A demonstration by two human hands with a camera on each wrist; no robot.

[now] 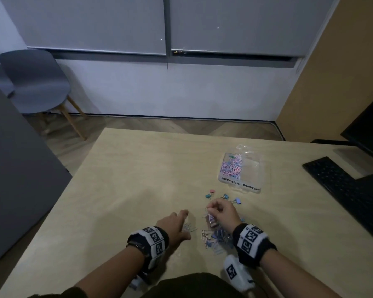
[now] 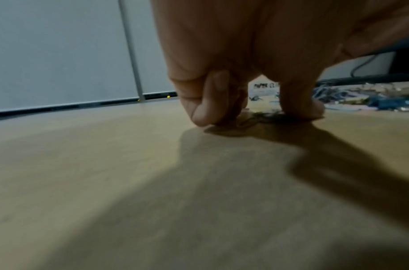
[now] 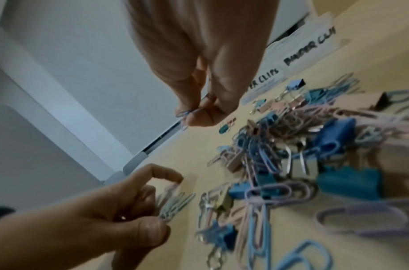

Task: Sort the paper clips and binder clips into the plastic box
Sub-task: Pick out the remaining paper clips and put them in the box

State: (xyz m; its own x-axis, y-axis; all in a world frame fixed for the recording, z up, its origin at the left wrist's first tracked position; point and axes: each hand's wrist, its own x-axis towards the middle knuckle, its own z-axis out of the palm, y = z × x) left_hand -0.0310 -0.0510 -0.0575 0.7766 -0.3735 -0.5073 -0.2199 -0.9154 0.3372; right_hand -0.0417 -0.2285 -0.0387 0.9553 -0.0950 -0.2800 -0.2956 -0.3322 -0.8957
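A clear plastic box [image 1: 251, 168] stands open on the table; its left compartment, labelled for paper clips, holds pink and blue paper clips [image 1: 232, 167]. A mixed pile of clips [image 1: 216, 237] lies in front of me, with loose binder clips [image 1: 211, 192] nearer the box. My right hand [image 1: 211, 210] hovers over the pile and pinches a few paper clips [image 3: 186, 113] between thumb and fingertips. My left hand [image 1: 187, 224] rests on the table left of the pile, thumb and curled fingers closed round a small bunch of pale paper clips [image 3: 175, 202].
A black keyboard [image 1: 340, 181] and a monitor [image 1: 370, 130] sit at the right of the table [image 1: 127, 179]. A grey chair [image 1: 35, 82] stands on the floor beyond the far left corner. A dark panel [image 1: 13, 168] runs along the left side.
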